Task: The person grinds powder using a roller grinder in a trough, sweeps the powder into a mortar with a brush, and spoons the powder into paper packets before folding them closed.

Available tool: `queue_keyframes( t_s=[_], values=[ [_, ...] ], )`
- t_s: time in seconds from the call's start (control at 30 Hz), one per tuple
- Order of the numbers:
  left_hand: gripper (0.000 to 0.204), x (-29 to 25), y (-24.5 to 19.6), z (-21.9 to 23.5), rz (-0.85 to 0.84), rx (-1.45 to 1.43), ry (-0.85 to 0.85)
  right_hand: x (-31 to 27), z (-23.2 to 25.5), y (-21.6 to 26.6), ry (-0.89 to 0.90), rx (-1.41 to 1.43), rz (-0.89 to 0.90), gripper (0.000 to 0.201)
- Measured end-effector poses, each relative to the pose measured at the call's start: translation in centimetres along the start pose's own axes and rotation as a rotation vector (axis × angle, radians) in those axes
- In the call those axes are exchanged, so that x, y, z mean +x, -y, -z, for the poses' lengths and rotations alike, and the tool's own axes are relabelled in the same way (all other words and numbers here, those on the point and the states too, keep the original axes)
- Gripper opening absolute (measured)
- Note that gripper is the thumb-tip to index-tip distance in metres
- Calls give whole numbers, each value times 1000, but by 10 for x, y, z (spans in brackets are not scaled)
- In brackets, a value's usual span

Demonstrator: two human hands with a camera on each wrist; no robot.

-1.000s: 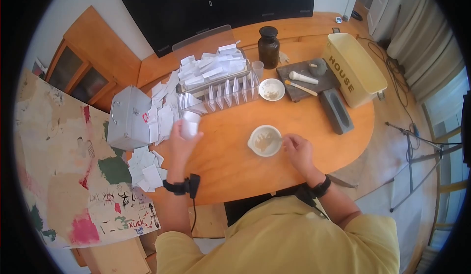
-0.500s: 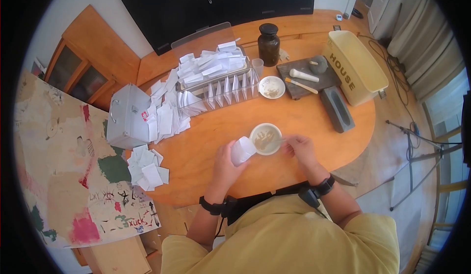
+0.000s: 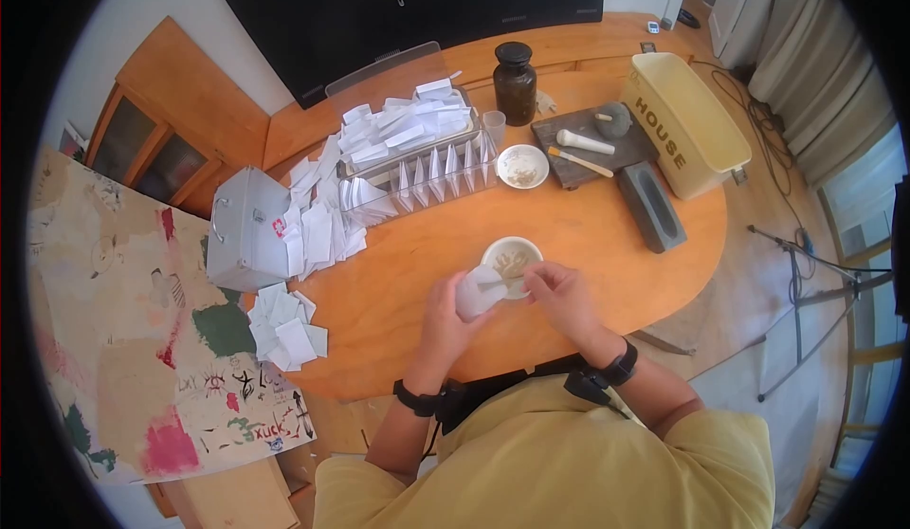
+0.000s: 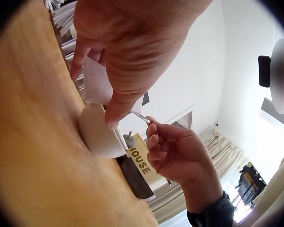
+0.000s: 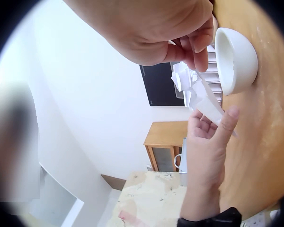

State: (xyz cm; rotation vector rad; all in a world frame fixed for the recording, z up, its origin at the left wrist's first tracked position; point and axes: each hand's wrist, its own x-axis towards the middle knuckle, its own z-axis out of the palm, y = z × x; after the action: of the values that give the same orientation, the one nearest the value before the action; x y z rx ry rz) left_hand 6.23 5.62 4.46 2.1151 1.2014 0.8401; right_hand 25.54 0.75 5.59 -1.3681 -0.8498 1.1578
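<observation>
Your left hand (image 3: pixel 449 319) grips a paper packet (image 3: pixel 477 296) at eight o'clock from the white bowl (image 3: pixel 512 242), your right hand (image 3: pixel 563 307) pinches a slim tool (image 4: pixel 141 116) at four, apparently transferring powder (image 3: pixel 513 262), so next you likely need the packet's mouth kept steady.

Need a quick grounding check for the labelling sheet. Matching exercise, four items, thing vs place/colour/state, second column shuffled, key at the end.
Things
1. thin tool
2. folded paper
3. white pestle
4. HOUSE bin

Places, colours, states
A. lying on the dark slab
B. pale yellow, with dark lettering
C. pinched in the right hand
D. held in the left hand

Pairs: 1-C, 2-D, 3-A, 4-B
</observation>
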Motion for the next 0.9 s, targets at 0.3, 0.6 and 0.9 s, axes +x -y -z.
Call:
queue_keyframes(
  t_s=[0.3,0.6,0.9],
  values=[
    [68,-4,13,2,125,13,-24,-3,10,25,-116,-436,431,9],
    [68,-9,20,4,118,63,-49,8,33,-1,-263,-672,452,10],
    [68,-8,15,6,87,81,-62,12,27,-21,-117,-131,-26,16]
  ],
)
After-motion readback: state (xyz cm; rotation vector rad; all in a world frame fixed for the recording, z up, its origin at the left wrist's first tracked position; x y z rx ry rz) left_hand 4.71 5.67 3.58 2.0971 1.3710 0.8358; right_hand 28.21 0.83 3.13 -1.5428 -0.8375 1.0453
